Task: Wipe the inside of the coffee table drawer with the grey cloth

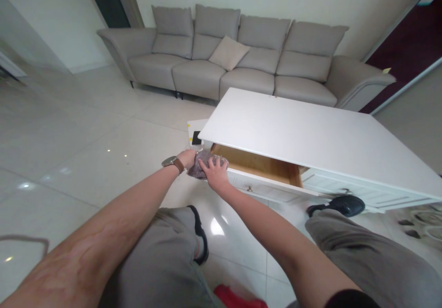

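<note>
while the right hand [217, 174] lies on a greyish-purple cloth [196, 171], its fingers are spread well apart and slightly bent, touching the fabric from above. the left hand [187, 159] is just beside it, against the cloth's far side; its fingertips are hidden there, so i cannot tell how tightly they are closed. the cloth is at the left front corner of a pulled-out drawer [262, 167], bunched around the end of the drawer front [272, 192], with a small knob [249, 188] to the right of the right hand.

the drawer shows a bare wooden inside and sits under the top of a white table [293, 128], whose near left corner juts out just beyond the hands. past that corner, on the floor [103, 128], is a white object [196, 124] with yellow marks and a dark piece on it, partly covered by the tabletop. a watch [171, 161] with a brown strap circles the left wrist.

a dark shoe [347, 205] is close to the table's front, right of the open drawer, and another shoe [200, 239] is below the hands. something red [238, 297] shows at the bottom edge. beyond the table is a grey sofa [196, 73] with a lighter cushion [229, 52].
</note>
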`<state>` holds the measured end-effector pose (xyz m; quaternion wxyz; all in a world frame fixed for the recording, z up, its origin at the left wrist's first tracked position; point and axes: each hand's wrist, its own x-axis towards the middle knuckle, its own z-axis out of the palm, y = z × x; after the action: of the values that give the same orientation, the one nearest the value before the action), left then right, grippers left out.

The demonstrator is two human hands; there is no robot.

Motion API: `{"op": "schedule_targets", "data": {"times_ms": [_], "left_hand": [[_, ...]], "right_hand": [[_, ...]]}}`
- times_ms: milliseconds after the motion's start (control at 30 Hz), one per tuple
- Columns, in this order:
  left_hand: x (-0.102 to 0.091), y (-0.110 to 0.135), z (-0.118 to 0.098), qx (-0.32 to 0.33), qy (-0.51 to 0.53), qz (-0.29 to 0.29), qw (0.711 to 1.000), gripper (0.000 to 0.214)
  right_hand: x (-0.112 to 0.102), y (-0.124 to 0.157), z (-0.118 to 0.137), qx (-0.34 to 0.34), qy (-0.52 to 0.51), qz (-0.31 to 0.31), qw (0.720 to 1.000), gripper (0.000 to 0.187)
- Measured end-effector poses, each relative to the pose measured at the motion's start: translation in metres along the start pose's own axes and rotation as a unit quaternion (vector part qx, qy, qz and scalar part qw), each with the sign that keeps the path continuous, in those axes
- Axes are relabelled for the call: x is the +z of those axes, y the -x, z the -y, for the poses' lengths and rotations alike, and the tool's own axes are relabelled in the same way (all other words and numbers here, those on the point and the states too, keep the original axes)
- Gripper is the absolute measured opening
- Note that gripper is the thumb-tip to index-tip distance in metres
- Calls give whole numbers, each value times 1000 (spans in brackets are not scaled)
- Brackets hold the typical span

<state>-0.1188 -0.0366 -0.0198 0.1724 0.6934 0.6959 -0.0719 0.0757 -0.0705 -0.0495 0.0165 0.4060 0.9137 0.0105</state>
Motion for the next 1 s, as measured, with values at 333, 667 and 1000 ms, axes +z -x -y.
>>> {"op": "schedule_targets", "data": {"times_ms": [333, 667, 1000], "left_hand": [[-2, -7, -6, -2, -25, 26, 999, 61], [-6, -20, -43, 47, -49, 108, 992, 67], [-5, -25, -45, 37, -52, 149, 987, 52]], "right_hand": [[5, 56, -50, -15, -3, -14, 1000, 73], [33, 186, -177, 125, 11, -16, 992, 85], [50, 222, -205, 272, 4, -97, 957, 77]]}}
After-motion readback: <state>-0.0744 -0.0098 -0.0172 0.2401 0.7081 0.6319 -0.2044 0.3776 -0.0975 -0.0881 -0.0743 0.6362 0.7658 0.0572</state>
